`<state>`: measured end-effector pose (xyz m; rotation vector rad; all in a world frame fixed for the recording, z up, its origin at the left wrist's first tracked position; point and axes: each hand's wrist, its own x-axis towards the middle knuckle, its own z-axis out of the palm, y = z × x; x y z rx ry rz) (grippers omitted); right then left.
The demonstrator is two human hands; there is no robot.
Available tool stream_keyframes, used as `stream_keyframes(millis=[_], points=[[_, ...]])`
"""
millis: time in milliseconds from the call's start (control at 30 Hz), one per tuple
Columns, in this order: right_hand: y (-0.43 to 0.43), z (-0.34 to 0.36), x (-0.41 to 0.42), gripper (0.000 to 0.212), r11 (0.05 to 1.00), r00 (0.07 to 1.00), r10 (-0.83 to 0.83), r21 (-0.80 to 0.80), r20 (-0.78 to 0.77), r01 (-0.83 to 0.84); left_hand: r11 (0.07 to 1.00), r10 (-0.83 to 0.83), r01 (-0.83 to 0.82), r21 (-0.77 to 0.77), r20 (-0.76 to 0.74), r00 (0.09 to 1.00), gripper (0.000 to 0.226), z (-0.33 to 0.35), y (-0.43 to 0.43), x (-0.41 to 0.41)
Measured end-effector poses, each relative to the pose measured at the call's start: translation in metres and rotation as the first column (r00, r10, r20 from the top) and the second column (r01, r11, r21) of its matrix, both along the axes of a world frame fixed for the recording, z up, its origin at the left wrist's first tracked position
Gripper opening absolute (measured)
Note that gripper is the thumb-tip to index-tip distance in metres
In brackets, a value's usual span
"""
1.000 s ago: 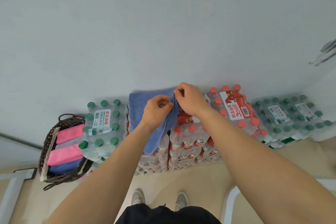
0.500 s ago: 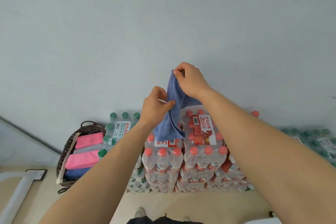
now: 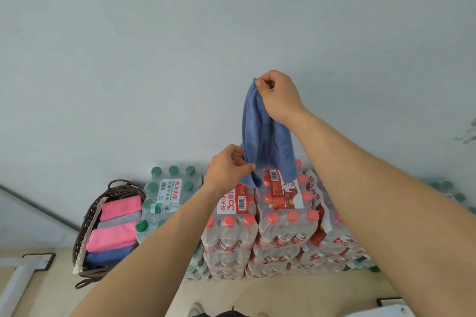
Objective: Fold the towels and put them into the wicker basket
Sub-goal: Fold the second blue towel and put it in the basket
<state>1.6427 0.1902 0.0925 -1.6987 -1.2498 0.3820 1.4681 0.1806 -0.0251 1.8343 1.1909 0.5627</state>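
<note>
Since the earlier frame the right hand [image 3: 279, 96] has risen and drawn away from the left hand [image 3: 226, 168], and the blue towel [image 3: 262, 136] now hangs at greater length between them.

Right hand: its fingers [image 3: 264, 85] are curled and pinch the top corner of the blue towel, held high in front of the pale wall [image 3: 180, 59].

Left hand: lower and to the left, its thumb and fingers pinch the towel's lower left edge.

Blue towel: in the air, hanging in loose vertical folds. Its lower end hangs just above the red-capped bottle packs [image 3: 283, 216]; whether it touches them cannot be told.

Wicker basket [image 3: 83, 237]: on the floor [image 3: 257, 291] at far left, against the wall and just beside a green-capped bottle pack [image 3: 167, 193]. It holds four folded towels in a row: a pink one [image 3: 121, 207] at the far end, then a grey one [image 3: 119, 222], a second pink one [image 3: 110, 238] and a blue one [image 3: 108, 256] at the near end.

The bottle packs stand stacked along the wall, the green-capped pack to the left of the red-capped ones.
</note>
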Motion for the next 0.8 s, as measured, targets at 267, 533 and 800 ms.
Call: stream_keyframes(millis=[267, 533, 800], points=[[-0.016, 0.019, 0.014, 0.016, 0.998, 0.998, -0.033, 0.046, -0.043, 0.035, 0.993, 0.092, -0.087, 0.083, -0.052, 0.994, 0.008, 0.005, -0.002, 0.013], [-0.033, 0.019, 0.039, 0.015, 0.988, 0.987, -0.154, 0.024, -0.039, 0.155, 0.985, 0.17, -0.173, 0.029, 0.081, 0.982, 0.016, 0.012, 0.003, 0.007], [-0.048, -0.02, 0.069, 0.023, 0.914, 0.906, -0.407, -0.066, -0.116, 0.401, 0.99, -0.141, 0.139, -0.03, -0.064, 0.988, 0.022, 0.025, 0.019, -0.032]])
